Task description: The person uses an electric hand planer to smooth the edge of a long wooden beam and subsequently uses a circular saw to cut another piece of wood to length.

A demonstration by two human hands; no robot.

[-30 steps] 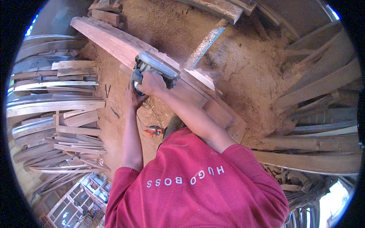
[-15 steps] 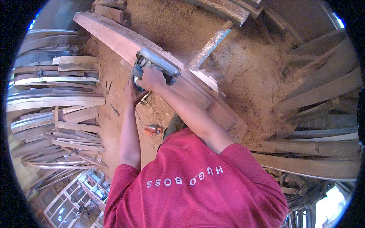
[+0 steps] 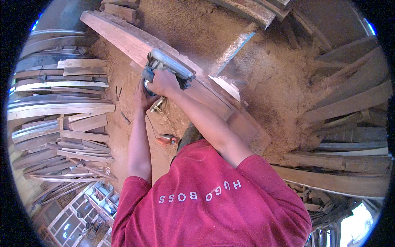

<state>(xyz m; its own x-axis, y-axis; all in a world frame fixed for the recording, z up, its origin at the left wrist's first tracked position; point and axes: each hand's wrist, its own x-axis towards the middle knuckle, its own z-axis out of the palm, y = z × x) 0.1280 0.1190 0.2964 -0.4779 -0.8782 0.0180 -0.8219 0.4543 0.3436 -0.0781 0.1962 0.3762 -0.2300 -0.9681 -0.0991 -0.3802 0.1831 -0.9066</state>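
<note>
I take the long timber beam (image 3: 123, 39) as my landmark: it runs slantwise from the far left down toward the red shirt (image 3: 214, 201). On its near edge, about midway along, sits the electric hand planer (image 3: 166, 70), grey-bodied with a blue grip. My right hand (image 3: 163, 82) is closed around the planer's rear handle, knuckles up. My left hand (image 3: 142, 98) sits just below the planer on the near side of the beam, curled against the tool's underside or front knob (I cannot tell which, since the planer body hides the fingers).

Sawdust (image 3: 263, 74) lies heaped beyond the beam, and a pale offcut (image 3: 225, 85) lies against the beam just past the planer. A power cord (image 3: 153, 123) trails down from the tool to an orange plug or fitting (image 3: 166, 140) on the floor nearer me. Stacked planks (image 3: 61, 107) fill the ground to the left of the beam.

I judge the step in hand to be a planing pass along the beam's edge. The next move calls for steady, even pressure, the sole kept flat, and the cord kept clear.
</note>
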